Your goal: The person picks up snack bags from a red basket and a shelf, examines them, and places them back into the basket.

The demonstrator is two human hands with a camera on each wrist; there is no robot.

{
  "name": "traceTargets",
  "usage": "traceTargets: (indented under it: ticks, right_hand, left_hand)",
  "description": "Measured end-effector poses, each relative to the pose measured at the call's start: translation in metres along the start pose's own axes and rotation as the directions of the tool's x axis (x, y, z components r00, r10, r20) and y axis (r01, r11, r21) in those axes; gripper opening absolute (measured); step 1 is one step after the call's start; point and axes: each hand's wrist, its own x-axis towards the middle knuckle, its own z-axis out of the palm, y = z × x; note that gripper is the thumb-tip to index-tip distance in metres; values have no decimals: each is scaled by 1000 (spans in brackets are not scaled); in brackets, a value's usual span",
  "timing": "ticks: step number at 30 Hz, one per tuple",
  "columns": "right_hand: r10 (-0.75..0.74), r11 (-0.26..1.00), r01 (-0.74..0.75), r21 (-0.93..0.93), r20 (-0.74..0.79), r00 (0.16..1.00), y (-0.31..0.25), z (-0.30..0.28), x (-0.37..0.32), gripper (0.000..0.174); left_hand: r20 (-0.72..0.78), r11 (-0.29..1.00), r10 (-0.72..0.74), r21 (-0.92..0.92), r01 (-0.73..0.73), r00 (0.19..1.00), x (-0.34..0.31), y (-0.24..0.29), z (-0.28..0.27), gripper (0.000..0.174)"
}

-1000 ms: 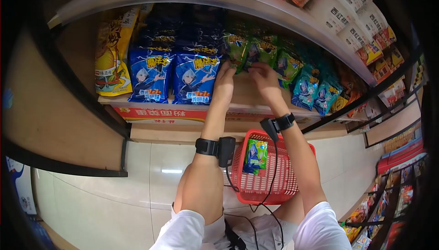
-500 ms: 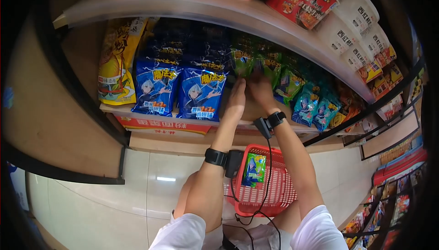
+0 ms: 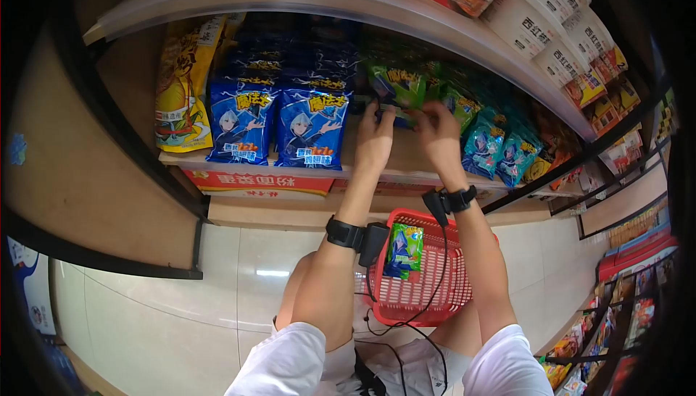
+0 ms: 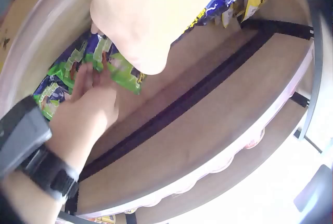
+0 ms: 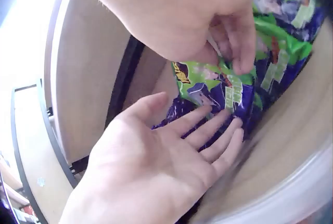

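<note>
From the head, we see a green packet (image 3: 397, 86) over the shelf (image 3: 406, 155), by our fingers; from the left wrist, our right hand (image 4: 86, 110) pinches it; from the right wrist, our left hand (image 5: 156, 159) touches it, fingers straight.

Two hands (image 3: 375, 137) (image 3: 439, 137), one basket (image 3: 395, 296), two wristbands (image 3: 344, 234) (image 3: 461, 199)

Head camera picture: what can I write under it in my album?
Fingers busy with green packets on the shelf, and a red basket below.
</note>
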Motion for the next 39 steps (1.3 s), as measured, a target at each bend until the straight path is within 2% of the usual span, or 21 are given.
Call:
traceTargets:
  ticks: [1,2,5,6,9,10,14,17,18,21,22,26,29,30,33,34,37,39]
  right_hand:
    - [-24,998,23,-51,-17,1000,-12,-14,-11,8]
    - [-49,994,45,-101,-37,998,-18,-26,-20,7]
    - [-20,998,13,-55,-124,992,-3,-61,-48,6]
    - [-10,997,1,-78,-112,994,-13,-75,-60,7]
    - [126,986,-105,131,-164,978,-1,-107,-92,8]
    - [166,969,-128,209,-173,971,3,-114,-102,10]
    - [371,903,-314,294,-162,914,18,-141,-142,14]
    - [398,857,-304,416,-158,904,36,-144,-169,18]
    - [460,823,-376,425,-112,881,31,-148,-176,21]
    - [486,748,-432,503,27,873,46,-157,-198,22]
    - [499,741,-443,505,28,866,48,-160,-204,22]
    - [500,757,-466,458,53,865,64,-162,-222,22]
    - [473,868,-480,127,81,877,70,-164,-228,21]
    - [519,847,-528,65,109,848,70,-160,-228,19]
    - [539,841,-536,-73,209,816,88,-146,-236,24]
    - [542,840,-527,-131,244,804,95,-141,-241,24]
    - [565,821,-483,-306,313,763,117,-131,-253,25]
    - [585,807,-490,-330,329,741,130,-126,-259,25]
  left_hand:
    - [2,1000,24,3,-24,1000,-1,-1,2,50]
    - [56,998,-38,-48,40,998,-4,-3,4,54]
    - [139,978,-109,193,81,984,-23,1,16,55]
    - [182,994,-8,111,-12,983,-33,1,24,51]
    - [300,989,4,143,-49,954,-64,6,45,42]
    - [297,988,-16,150,-30,955,-77,5,51,35]
    - [424,984,-88,178,12,901,-115,8,66,28]
    - [525,973,-219,181,143,823,-137,0,68,27]
    - [556,952,-305,201,231,773,-143,-1,67,28]
    - [590,901,-432,319,294,682,-158,8,64,31]
    - [582,868,-494,367,333,646,-160,6,64,32]
    - [590,825,-561,450,341,581,-171,1,60,31]
    - [625,776,-547,629,57,557,-168,-13,48,30]
    - [609,721,-587,693,2,534,-166,-17,44,31]
    - [531,526,-702,836,-156,474,-166,-34,33,35]
    - [414,390,-804,909,-148,427,-164,-43,34,32]
    - [366,402,-873,914,50,323,-168,-65,32,30]
    - [293,307,-913,952,6,284,-170,-82,34,28]
